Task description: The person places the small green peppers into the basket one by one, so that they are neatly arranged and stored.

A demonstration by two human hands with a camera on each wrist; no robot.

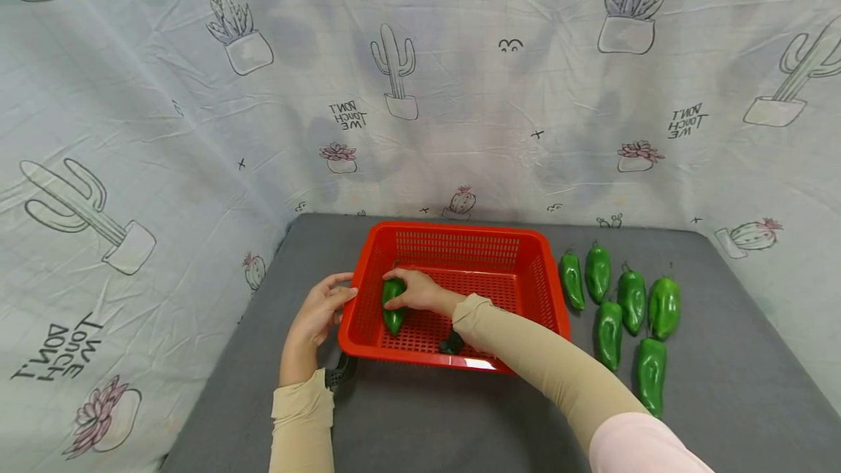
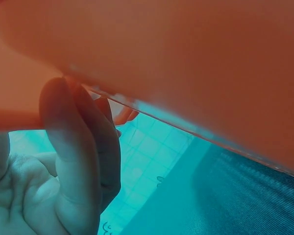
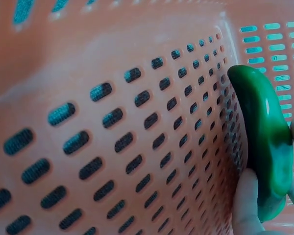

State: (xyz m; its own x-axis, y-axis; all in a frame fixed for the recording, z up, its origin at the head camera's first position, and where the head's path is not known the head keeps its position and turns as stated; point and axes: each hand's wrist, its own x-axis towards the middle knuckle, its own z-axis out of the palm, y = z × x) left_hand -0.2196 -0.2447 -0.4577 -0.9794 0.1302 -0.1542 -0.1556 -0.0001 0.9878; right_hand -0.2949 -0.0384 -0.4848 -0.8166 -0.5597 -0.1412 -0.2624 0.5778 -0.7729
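Observation:
A red plastic basket point(image 1: 453, 360) with slotted walls stands on the grey table. At its left rim is my left hand point(image 1: 323, 306). The thumb lies over the rim, and the left wrist view shows the curled fingers point(image 2: 76, 147) against the basket's outside. Inside the basket, towards its left end, my right hand point(image 1: 414, 290) grips a green pepper point(image 1: 394, 316) between thumb and fingers. In the right wrist view, this pepper point(image 3: 264, 132) lies along the perforated floor, close to a wall; the fingers partly cover its near end.
Several green peppers lie on the table right of the basket, among them a slim one point(image 1: 572, 280) close to its wall and a broad one point(image 1: 664, 306) farther right. A white patterned cloth point(image 1: 453, 86) hangs behind and beside the grey table point(image 1: 420, 422).

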